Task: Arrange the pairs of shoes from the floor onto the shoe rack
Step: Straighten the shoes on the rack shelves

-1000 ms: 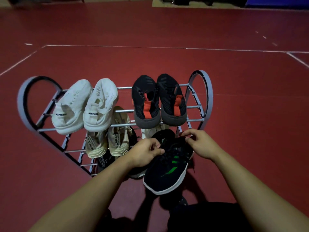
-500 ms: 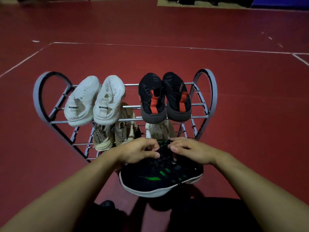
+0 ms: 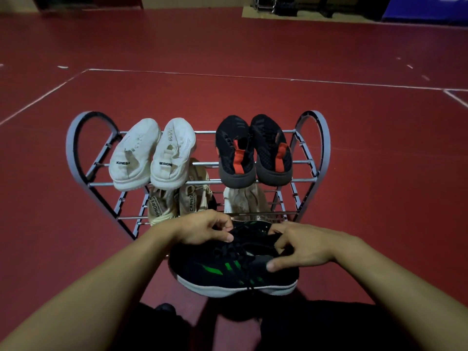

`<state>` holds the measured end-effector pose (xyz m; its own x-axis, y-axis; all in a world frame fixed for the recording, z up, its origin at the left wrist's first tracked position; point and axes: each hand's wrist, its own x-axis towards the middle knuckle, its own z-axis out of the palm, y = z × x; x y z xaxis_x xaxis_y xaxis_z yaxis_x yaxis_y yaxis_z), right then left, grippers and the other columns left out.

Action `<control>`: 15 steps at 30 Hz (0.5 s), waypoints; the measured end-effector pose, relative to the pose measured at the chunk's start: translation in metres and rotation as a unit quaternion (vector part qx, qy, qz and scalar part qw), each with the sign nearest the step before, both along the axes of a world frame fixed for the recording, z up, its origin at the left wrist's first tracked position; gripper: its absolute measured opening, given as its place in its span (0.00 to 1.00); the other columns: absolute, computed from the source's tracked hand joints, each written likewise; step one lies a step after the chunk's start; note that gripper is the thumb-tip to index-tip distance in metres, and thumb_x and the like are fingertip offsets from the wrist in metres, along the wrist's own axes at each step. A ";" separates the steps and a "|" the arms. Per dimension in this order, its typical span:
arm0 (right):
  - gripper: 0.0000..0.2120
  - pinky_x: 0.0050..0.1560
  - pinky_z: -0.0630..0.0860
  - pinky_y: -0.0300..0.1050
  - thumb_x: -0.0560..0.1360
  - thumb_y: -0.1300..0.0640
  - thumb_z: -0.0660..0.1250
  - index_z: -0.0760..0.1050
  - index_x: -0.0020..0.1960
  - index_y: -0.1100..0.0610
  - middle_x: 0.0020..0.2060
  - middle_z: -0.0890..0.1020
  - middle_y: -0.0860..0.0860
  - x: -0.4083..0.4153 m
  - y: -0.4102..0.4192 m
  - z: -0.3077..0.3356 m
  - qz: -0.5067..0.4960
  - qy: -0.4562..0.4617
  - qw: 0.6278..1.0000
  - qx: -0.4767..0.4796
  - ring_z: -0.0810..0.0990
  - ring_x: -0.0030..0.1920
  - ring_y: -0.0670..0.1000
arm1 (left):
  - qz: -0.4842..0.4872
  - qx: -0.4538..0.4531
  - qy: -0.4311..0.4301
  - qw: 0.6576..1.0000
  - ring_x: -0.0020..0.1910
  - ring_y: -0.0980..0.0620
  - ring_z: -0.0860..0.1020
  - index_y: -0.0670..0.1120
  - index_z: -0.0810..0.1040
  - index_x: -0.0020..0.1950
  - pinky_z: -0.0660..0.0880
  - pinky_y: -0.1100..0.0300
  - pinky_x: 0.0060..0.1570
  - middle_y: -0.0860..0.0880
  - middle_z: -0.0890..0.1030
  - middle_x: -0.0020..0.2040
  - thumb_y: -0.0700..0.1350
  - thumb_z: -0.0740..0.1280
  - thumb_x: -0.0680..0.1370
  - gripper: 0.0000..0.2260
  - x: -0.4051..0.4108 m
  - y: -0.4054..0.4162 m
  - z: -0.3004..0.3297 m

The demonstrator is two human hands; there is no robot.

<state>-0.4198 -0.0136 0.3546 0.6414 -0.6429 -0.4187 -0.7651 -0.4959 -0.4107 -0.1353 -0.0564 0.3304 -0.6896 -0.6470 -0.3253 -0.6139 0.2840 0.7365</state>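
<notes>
Holding: black shoe with green stripes [image 3: 228, 269] is gripped low in the middle by left hand [image 3: 205, 230] and right hand [image 3: 301, 248] | step: shoe being carried | next: a free spot on shoe rack [image 3: 324, 148] must be found, lower down.

I hold a black knit sneaker with green stripes and a white sole [image 3: 228, 269] sideways before the grey metal-bar shoe rack [image 3: 321, 148], whose top tier carries white sneakers [image 3: 152, 155] and black-and-red sneakers [image 3: 253, 150], heels toward me.
</notes>
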 end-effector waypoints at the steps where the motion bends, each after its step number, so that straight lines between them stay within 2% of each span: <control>1: 0.26 0.52 0.74 0.47 0.67 0.27 0.66 0.74 0.37 0.51 0.52 0.69 0.38 -0.001 0.002 0.000 -0.006 -0.020 1.000 0.014 0.72 0.51 0.43 | 0.003 -0.001 -0.001 1.000 0.37 0.58 0.70 0.45 0.73 0.43 0.70 0.60 0.42 0.54 0.73 0.37 0.49 0.70 0.80 0.11 0.002 -0.001 0.001; 4: 0.23 0.50 0.76 0.46 0.63 0.36 0.77 0.69 0.37 0.50 0.49 0.70 0.40 -0.002 0.008 0.002 -0.021 -0.078 0.996 0.047 0.75 0.49 0.44 | 0.019 -0.016 -0.001 1.000 0.37 0.59 0.70 0.43 0.74 0.45 0.69 0.64 0.40 0.53 0.73 0.38 0.49 0.70 0.80 0.11 0.004 -0.001 0.006; 6: 0.22 0.51 0.74 0.45 0.63 0.42 0.80 0.69 0.37 0.52 0.50 0.71 0.44 -0.004 0.011 0.005 -0.040 -0.114 0.991 0.061 0.75 0.50 0.45 | 0.030 -0.029 0.005 0.999 0.37 0.59 0.70 0.43 0.74 0.45 0.69 0.63 0.40 0.53 0.73 0.38 0.50 0.70 0.80 0.11 0.004 -0.002 0.011; 9: 0.23 0.54 0.74 0.49 0.62 0.46 0.82 0.69 0.35 0.56 0.51 0.73 0.49 -0.004 0.016 0.013 -0.087 -0.159 0.981 0.070 0.76 0.52 0.47 | 0.040 -0.036 0.007 0.999 0.36 0.58 0.69 0.43 0.73 0.44 0.68 0.63 0.40 0.53 0.72 0.37 0.50 0.70 0.79 0.12 0.000 -0.002 0.015; 11: 0.22 0.54 0.73 0.47 0.61 0.48 0.82 0.69 0.33 0.54 0.49 0.74 0.48 -0.006 0.018 0.020 -0.112 -0.191 0.973 0.071 0.77 0.51 0.46 | 0.044 -0.039 0.010 0.998 0.36 0.58 0.69 0.44 0.74 0.44 0.68 0.63 0.40 0.54 0.73 0.37 0.50 0.70 0.79 0.12 -0.004 -0.001 0.016; 15: 0.21 0.49 0.70 0.33 0.62 0.54 0.83 0.68 0.30 0.51 0.43 0.74 0.39 -0.014 0.019 0.027 -0.151 -0.235 0.958 0.070 0.76 0.48 0.41 | 0.057 -0.053 0.016 0.997 0.34 0.61 0.68 0.49 0.74 0.43 0.67 0.68 0.37 0.57 0.72 0.35 0.51 0.69 0.80 0.10 -0.014 0.002 0.020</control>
<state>-0.4342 0.0052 0.3815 0.5735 -0.7877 -0.2247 -0.5797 -0.1965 -0.7908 -0.1492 -0.0543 0.3503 -0.6183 -0.7514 -0.2303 -0.6231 0.2902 0.7263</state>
